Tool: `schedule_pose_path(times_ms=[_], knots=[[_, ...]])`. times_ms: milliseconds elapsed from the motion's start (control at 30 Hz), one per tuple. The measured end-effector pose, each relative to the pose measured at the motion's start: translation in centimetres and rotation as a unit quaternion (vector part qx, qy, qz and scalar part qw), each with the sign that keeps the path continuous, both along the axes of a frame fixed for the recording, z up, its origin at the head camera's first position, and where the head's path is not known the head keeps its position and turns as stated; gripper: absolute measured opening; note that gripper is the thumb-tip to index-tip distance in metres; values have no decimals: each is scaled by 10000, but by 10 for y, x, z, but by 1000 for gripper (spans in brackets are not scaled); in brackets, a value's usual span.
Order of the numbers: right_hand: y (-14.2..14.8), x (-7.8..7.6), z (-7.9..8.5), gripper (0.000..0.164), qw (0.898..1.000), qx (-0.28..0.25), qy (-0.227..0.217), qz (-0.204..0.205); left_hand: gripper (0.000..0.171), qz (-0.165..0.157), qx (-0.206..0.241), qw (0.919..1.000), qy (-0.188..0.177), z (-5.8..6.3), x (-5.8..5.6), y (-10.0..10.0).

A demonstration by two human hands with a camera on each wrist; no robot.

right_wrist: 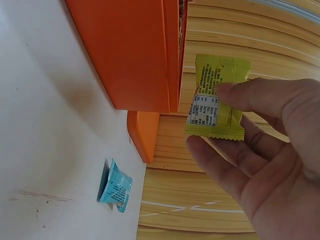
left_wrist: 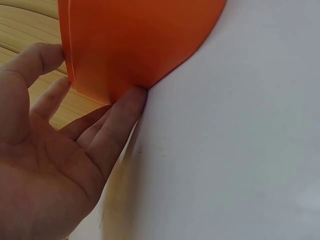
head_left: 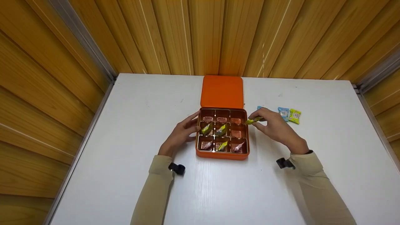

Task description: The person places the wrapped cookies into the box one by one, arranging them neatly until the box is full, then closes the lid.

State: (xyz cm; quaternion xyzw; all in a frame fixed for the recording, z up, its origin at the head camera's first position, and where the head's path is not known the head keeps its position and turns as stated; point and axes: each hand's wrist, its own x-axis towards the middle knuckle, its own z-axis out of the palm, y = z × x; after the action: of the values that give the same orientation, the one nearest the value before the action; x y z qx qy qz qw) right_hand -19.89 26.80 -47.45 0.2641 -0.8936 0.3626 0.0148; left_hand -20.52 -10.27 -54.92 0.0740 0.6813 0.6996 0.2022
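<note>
An orange tin box (head_left: 222, 155) with a brown divided tray stands in the middle of the white table, its lid (head_left: 222, 91) folded back behind it. Wrapped packets lie in the tray: green-yellow ones (head_left: 206, 128) in the middle row's left and centre compartments, and a yellow one (head_left: 222, 146) between two pinkish ones (head_left: 239, 147) in front. My left hand (head_left: 182, 133) touches the box's left side with extended fingers. My right hand (head_left: 275, 126) pinches a yellow-green wrapped packet (right_wrist: 210, 117) between thumb and fingers, just beside the box's right rim.
Right of the box lie a blue packet (head_left: 283, 112) and a yellow-green packet (head_left: 294, 116). Another blue packet (head_left: 259, 107) is partly hidden behind my right hand. A wood-patterned wall (head_left: 206, 37) closes off the table's far edge.
</note>
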Motion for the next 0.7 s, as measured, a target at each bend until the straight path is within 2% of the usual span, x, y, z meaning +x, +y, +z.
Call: schedule_pose_path(times_ms=[700], knots=[[-22,1,5,31,9966,326,-308,697,64,1,154,9999,33,-1,1,1]])
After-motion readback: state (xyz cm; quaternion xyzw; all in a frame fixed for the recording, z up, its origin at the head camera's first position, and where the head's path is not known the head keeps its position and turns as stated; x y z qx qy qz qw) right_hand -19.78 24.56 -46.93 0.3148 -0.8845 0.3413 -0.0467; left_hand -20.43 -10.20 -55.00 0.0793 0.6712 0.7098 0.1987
